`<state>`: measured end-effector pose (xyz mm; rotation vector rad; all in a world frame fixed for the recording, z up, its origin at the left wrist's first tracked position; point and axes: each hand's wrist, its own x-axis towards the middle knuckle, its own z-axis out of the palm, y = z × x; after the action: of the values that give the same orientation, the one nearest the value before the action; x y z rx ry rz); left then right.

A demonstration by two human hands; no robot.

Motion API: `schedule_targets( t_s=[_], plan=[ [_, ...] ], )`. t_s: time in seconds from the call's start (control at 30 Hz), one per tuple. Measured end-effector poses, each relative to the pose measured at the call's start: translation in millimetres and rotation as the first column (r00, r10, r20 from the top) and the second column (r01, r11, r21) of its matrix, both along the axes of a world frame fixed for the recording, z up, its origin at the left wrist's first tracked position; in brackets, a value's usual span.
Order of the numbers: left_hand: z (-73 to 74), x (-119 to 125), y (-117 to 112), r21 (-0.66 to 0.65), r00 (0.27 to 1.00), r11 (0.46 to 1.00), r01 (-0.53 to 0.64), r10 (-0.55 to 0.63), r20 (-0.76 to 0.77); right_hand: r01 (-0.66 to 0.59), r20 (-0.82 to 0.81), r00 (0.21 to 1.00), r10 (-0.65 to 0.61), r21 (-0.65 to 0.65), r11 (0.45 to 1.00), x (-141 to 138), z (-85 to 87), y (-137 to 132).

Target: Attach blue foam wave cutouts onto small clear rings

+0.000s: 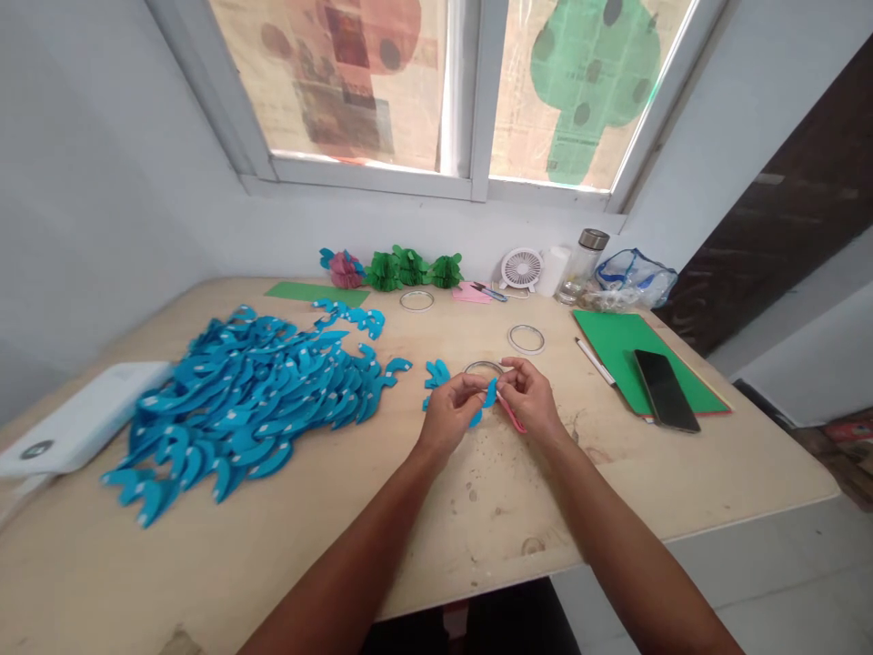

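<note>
Both hands meet over the middle of the table. My left hand (450,409) pinches a small blue paper piece (491,393) from the left. My right hand (526,396) has its fingers closed at the other edge of that same piece. Under the right hand shows a pink-handled tool (511,417), perhaps scissors, mostly covered. A roll of narrow tape (483,367) lies just behind the fingertips. More blue cut pieces (436,371) lie beside my left hand, partly hidden by it. To the left spreads a large heap of curved blue pieces with small white patches (265,391).
A white device (82,418) lies far left. Tape rolls (526,339) sit behind the hands. Green paper flowers (409,268), a small fan (522,269) and a bottle (583,268) line the wall. On the right, a phone (665,389) rests on green sheets (614,341) beside a pen (595,361).
</note>
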<state>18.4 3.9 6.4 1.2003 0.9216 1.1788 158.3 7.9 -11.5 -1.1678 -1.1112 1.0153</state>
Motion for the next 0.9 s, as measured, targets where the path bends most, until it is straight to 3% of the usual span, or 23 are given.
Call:
schedule_targets(
  t_s=[0.13, 0.3, 0.57, 0.9],
  plan=[
    [-5.4, 3, -1, -0.055, 0.997, 0.996, -0.072, 0.074, 0.038, 0.005, -0.016, 1.0, -0.006, -0.017, 1.0, -1, 5.5, -2],
    [-7.8, 6, -5, -0.087, 0.999, 0.996, -0.028, 0.03, 0.03, -0.028, 0.019, 0.999, 0.028, 0.005, 1.0, -1, 3.4, -2],
    [-6.9, 6, -4, -0.137, 0.993, 0.984, -0.11, 0.115, 0.029, -0.103, 0.096, 0.99, 0.1, 0.024, 0.994, -1, 1.7, -4],
    [-6.7, 0, 1, -0.169, 0.982, 0.969, -0.181, 0.187, 0.02, -0.053, 0.181, 0.982, 0.045, 0.043, 0.998, -6, 14.9, -12]
  ],
)
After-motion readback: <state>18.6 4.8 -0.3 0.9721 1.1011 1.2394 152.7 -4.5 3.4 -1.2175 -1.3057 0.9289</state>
